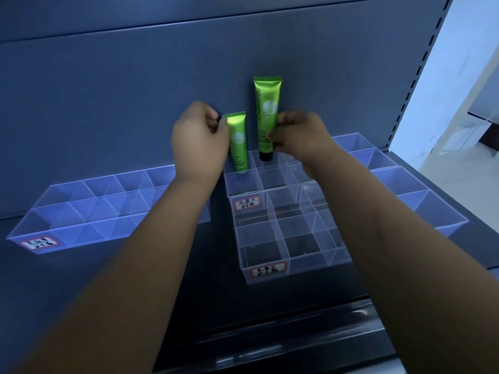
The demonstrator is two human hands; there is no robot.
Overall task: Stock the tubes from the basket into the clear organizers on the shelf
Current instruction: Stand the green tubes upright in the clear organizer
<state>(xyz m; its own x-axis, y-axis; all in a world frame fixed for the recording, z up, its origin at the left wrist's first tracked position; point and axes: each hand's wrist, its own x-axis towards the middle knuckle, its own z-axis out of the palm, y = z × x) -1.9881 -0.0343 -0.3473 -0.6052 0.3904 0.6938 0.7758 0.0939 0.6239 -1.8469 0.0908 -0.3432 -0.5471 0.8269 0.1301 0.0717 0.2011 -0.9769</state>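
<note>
Two green tubes stand cap-down at the back of the middle clear organizer. The left green tube sits low in the back-left compartment, and my left hand is closed around its upper edge. The right green tube, marked Chamomile, is held higher, its black cap just above the neighbouring back compartment, with my right hand pinching its lower half. A second clear organizer with a red-framed label stands in front, its compartments bare. The basket is out of view.
A long clear organizer lies on the dark shelf at the left, another at the right behind my right forearm. The grey back panel rises behind them. The shelf's front edge runs below, and a slotted upright stands at the right.
</note>
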